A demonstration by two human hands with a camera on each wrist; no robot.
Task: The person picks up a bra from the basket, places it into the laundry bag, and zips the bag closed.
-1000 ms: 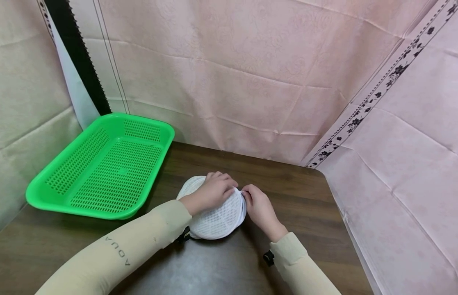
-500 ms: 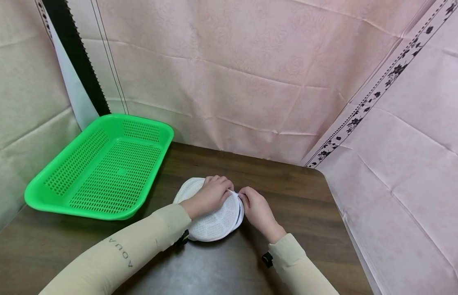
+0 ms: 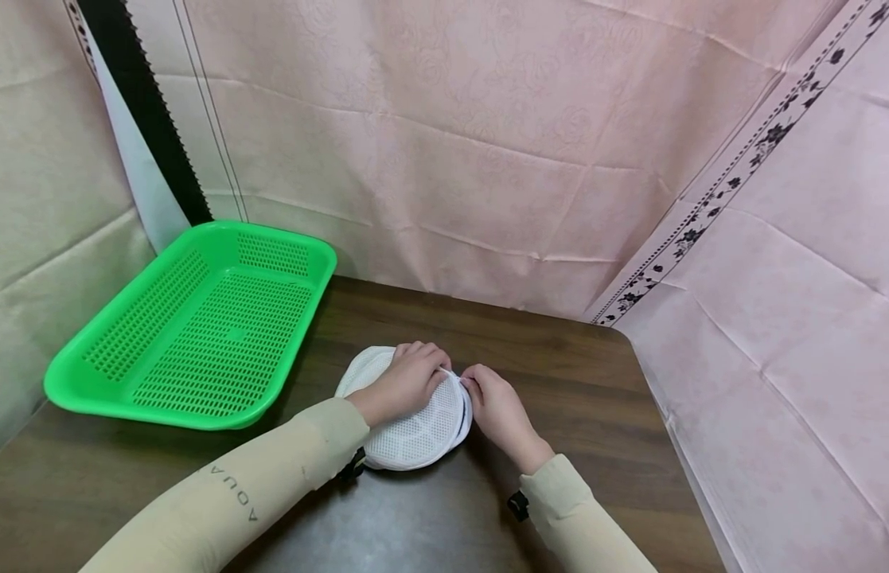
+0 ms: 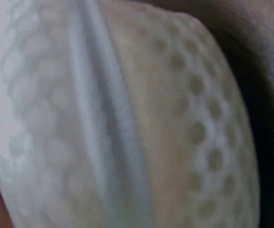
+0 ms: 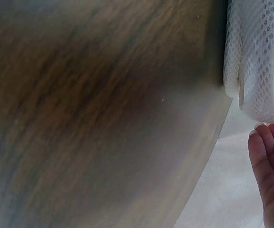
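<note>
A round, white mesh laundry bag (image 3: 414, 439) sits on the table between both hands. My left hand (image 3: 404, 383) lies over its top, with the fingers curled at the bag's far right part and gripping it there. At the bag's right rim, my right hand (image 3: 503, 410) pinches the edge near a white zipper-like band; the fingertips are partly hidden. Close up in the left wrist view, the mesh (image 4: 194, 123) and a pale band (image 4: 111, 114) fill the picture. The right wrist view shows the bag's side (image 5: 258, 57) above the curled fingers (image 5: 265, 161).
A green perforated plastic basket (image 3: 232, 426) stands on the left of the brown wooden table (image 3: 573, 374). Pale patterned cloth (image 3: 473, 159) hangs behind the table and along both sides.
The bag and both hands have shifted slightly left and nearer the person. The band at the bag's right rim shows a little more. Both hands keep their hold; the basket stays in place.
</note>
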